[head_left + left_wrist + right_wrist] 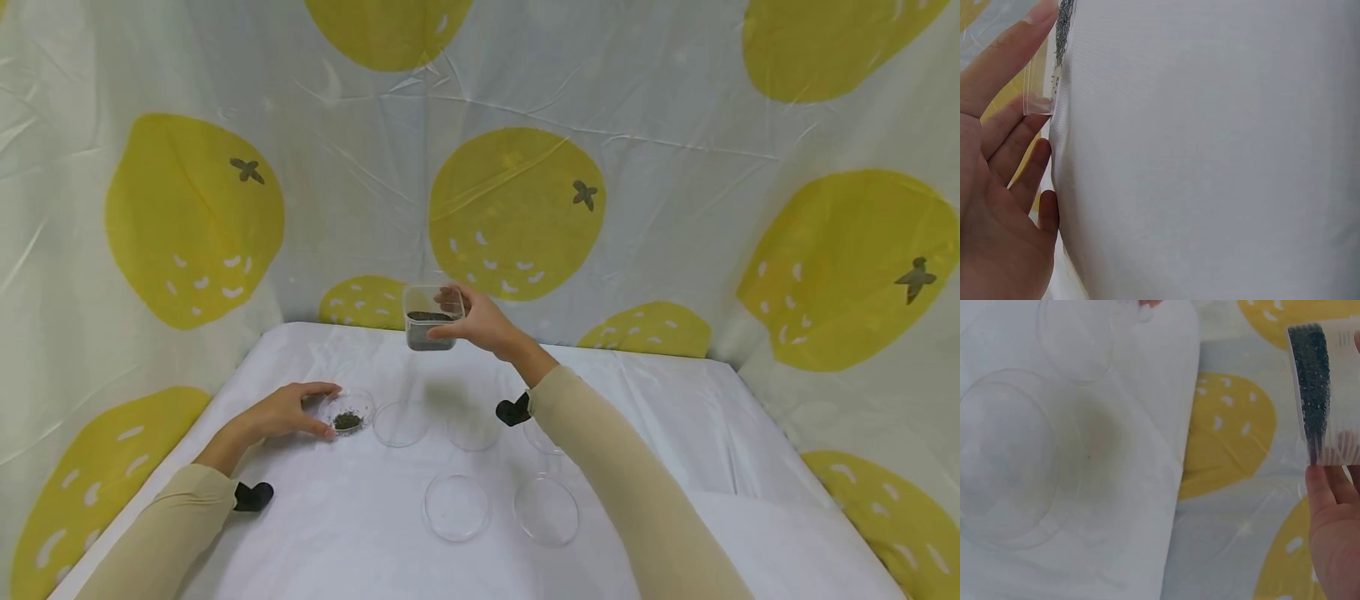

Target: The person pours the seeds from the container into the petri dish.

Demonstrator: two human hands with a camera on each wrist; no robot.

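Observation:
At the table's left, my left hand (281, 412) holds a clear petri dish (363, 405) by its edge, thumb on the near side and fingers on the far side. A small heap of dark grains (347, 421) lies in this dish. The left wrist view has the dish wall (1036, 94) between thumb and fingers of the left hand (997, 194). Raised above the back of the table, my right hand (487, 323) grips a clear square plastic container (431, 337) from its right side. Dark granules (1311, 381) fill its lower part in the right wrist view.
Beside the held dish, more clear round dishes stand in a row: one (401, 427), another (474, 432), and one (543, 440) partly behind the right sleeve. Nearer me lie two more dishes (456, 508). A lemon-print curtain (660, 233) hangs around the white-covered table (337, 533).

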